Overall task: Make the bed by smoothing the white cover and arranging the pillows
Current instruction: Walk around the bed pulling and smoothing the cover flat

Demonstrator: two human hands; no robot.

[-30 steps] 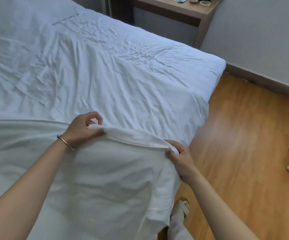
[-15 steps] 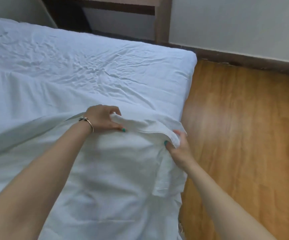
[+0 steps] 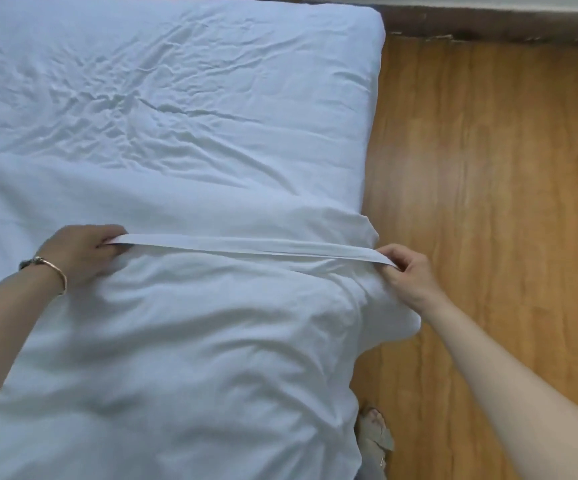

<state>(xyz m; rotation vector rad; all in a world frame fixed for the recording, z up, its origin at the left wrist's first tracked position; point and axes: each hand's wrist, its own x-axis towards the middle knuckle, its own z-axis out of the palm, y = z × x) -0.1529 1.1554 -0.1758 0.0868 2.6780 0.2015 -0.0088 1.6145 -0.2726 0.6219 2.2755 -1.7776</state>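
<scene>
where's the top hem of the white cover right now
In the head view the hem is pulled taut across the middle of the bed, held between the left hand and the right hand at the bed's right edge.

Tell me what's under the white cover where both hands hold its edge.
Beyond the taut edge that the left hand and right hand pinch, the wrinkled bed sheet shows. Whatever lies beneath the white cover itself is hidden.

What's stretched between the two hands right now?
In the head view, the white cover's folded hem runs taut from the left hand to the right hand, both pinching it.
</scene>
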